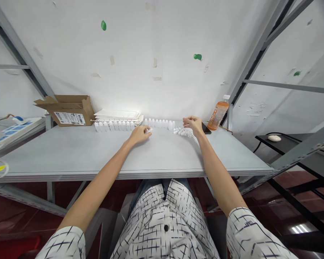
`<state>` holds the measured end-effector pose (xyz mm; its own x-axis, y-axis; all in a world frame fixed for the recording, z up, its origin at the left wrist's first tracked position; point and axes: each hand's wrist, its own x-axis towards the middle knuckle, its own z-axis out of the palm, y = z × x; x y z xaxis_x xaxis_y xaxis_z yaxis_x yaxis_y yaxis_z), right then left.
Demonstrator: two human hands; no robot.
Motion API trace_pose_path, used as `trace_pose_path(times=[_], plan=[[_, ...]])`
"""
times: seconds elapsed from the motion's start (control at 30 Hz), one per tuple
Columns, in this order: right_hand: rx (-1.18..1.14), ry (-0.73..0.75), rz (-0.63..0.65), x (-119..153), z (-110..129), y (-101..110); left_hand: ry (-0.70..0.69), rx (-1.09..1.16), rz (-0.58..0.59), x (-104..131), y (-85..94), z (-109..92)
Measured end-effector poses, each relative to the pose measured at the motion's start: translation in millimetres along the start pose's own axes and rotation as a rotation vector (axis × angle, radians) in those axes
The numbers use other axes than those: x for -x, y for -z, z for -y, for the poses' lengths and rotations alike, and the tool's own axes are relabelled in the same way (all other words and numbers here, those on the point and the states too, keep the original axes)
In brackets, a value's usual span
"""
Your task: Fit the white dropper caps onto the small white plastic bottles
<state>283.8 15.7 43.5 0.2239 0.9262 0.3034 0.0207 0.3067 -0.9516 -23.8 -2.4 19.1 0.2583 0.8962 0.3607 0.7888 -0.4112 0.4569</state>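
My left hand (140, 134) is closed with thumb and fingers round a small white bottle (149, 130), mostly hidden by the fingers. Behind and to the left of it stands a row of small white bottles (115, 126). Another row of the same white bottles (159, 123) runs along the wall in the middle. My right hand (193, 125) hovers above the table at the right, its fingers bent and apart with nothing visible in them. Below it lies a loose heap of small white caps with rings (184, 132).
Against the wall at the left are an opened cardboard box (67, 109) and a stack of white sheets (118, 114). A bottle of orange drink (218, 113) and a black phone (206, 128) sit right of my right hand. Metal posts (255, 54) frame the grey table (162, 154).
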Motion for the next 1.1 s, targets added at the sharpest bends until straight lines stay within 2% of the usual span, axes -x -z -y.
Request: trace_pose_path(times=[0.17, 0.27, 0.4, 0.73, 1.1], plan=[[0.093, 0.07, 0.3, 17, 7, -22, 0.038, 0.29, 0.071, 1, -4.2, 2], [0.085, 0.042, 0.452, 28, 9, -37, 0.022, 0.422, 0.129, 2, -7.6, 0], [0.05, -0.019, 0.564, 38, 4, -53, -0.001, 0.496, 0.189, 2, -7.9, -2], [0.072, 0.024, 0.61, 46, -5, -67, 0.012, 0.436, 0.22, 7, 0.2, -10], [0.165, 0.047, 0.566, 51, -11, -77, -0.018, 0.399, 0.187, 4, -7.7, -4]])
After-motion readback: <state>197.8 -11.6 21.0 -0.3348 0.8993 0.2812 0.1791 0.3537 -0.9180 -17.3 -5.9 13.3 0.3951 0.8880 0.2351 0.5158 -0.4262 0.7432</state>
